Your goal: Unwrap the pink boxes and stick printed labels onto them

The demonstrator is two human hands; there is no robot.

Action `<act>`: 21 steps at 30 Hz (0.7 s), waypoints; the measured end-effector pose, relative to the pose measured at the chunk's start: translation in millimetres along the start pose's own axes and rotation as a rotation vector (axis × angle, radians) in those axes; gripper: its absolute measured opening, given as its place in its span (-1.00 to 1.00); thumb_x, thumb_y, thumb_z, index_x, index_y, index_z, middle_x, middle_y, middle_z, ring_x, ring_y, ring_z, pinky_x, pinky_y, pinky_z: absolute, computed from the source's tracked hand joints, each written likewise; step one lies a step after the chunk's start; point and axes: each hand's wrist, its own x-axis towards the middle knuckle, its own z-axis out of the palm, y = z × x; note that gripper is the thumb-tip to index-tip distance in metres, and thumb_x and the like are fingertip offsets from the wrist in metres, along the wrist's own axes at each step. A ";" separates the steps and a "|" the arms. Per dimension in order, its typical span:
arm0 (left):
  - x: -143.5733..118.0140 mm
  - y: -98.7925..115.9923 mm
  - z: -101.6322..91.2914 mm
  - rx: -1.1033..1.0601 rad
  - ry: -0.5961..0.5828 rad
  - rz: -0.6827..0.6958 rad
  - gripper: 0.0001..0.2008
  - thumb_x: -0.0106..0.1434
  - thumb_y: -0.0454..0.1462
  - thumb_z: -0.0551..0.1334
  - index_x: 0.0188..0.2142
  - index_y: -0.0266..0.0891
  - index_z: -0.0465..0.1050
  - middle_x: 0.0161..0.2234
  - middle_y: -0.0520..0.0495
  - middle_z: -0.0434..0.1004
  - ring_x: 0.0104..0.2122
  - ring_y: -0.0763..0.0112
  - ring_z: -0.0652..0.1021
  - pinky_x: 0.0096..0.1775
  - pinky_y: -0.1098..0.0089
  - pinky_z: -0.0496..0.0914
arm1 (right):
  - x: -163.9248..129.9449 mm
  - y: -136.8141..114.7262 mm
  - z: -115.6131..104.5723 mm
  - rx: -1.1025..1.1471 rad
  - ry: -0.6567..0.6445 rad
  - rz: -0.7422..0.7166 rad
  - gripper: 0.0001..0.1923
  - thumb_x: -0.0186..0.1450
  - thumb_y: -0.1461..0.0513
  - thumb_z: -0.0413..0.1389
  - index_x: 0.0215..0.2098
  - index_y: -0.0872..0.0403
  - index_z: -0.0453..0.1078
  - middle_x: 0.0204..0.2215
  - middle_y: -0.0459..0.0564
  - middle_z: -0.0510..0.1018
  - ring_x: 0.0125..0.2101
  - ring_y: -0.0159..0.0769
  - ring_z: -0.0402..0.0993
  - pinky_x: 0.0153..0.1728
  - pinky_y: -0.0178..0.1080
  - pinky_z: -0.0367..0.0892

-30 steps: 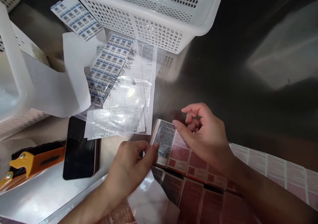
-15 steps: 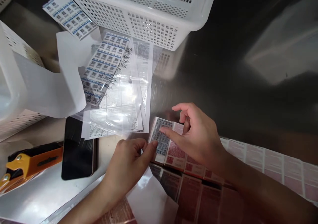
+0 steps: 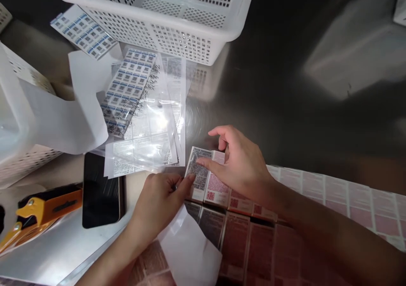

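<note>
A small box (image 3: 204, 194) with a black-printed label (image 3: 200, 170) on its top stands at the left end of a row of red-and-white boxes (image 3: 218, 189). My left hand (image 3: 163, 201) is closed, its thumb tip at the label's left edge. A white paper sheet (image 3: 193, 252) hangs from under that hand and seems gripped in its folded fingers, which are partly hidden. Over the label, my right hand (image 3: 237, 159) rests its thumb on the print. Its index finger stretches out above the metal table, apart from the thumb, and nothing is held in it.
A white perforated basket (image 3: 190, 34) stands at the back. Left of my hands lie printed label sheets in clear plastic (image 3: 152, 121), a QR-code sticker sheet (image 3: 131, 83), a phone (image 3: 103, 197) and an orange-handled tool (image 3: 50, 205). More boxes (image 3: 317, 184) line the right.
The view has shifted slightly, so the boxes and hands appear a little further left. The right thumb stays on the label, and the left hand keeps its place at the label's edge.
</note>
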 end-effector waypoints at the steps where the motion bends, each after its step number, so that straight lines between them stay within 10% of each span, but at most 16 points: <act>1: 0.7 -1.2 -1.0 -0.003 -0.001 0.001 -0.43 0.25 0.11 0.08 -0.71 -0.23 0.21 -0.70 0.08 0.12 -0.61 0.51 0.18 -0.52 0.41 0.02 | 0.3 -0.1 0.0 -0.001 0.002 -0.005 -0.44 0.08 0.04 0.39 -0.05 0.00 0.32 -0.37 -0.15 0.42 -0.50 -0.38 0.33 -0.49 -0.27 0.13; 9: 1.7 -9.2 -14.7 -0.163 -0.010 0.005 -0.44 0.11 0.12 0.24 -0.71 -0.19 0.09 -0.70 0.12 0.03 -0.63 0.55 0.10 -0.57 0.44 -0.02 | -12.7 -4.8 2.5 -0.122 -0.006 -0.165 -0.30 0.09 -0.05 0.36 0.07 0.03 0.27 -0.15 0.02 0.46 -0.33 -0.19 0.45 -0.47 -0.24 0.17; 14: -14.3 -4.3 -32.0 -0.198 0.371 0.014 -0.43 0.16 0.15 0.19 -0.71 -0.20 0.19 -0.71 0.11 0.06 -0.64 0.53 0.16 -0.56 0.43 0.04 | -26.1 -10.0 -9.2 -0.068 -0.096 -0.268 -0.14 0.03 -0.08 0.39 0.17 0.07 0.22 -0.04 0.13 0.40 -0.18 -0.05 0.46 -0.34 -0.13 0.35; 21: -60.7 12.8 -43.6 -0.164 0.860 0.147 -0.42 0.25 0.09 0.18 -0.70 -0.19 0.05 -0.73 0.11 0.03 -0.63 0.53 0.15 -0.56 0.44 0.06 | -78.5 -42.3 -29.8 0.561 -0.285 -0.276 -0.31 0.13 0.06 0.37 0.13 -0.02 0.21 -0.07 0.01 0.47 -0.17 -0.23 0.48 -0.28 -0.23 0.44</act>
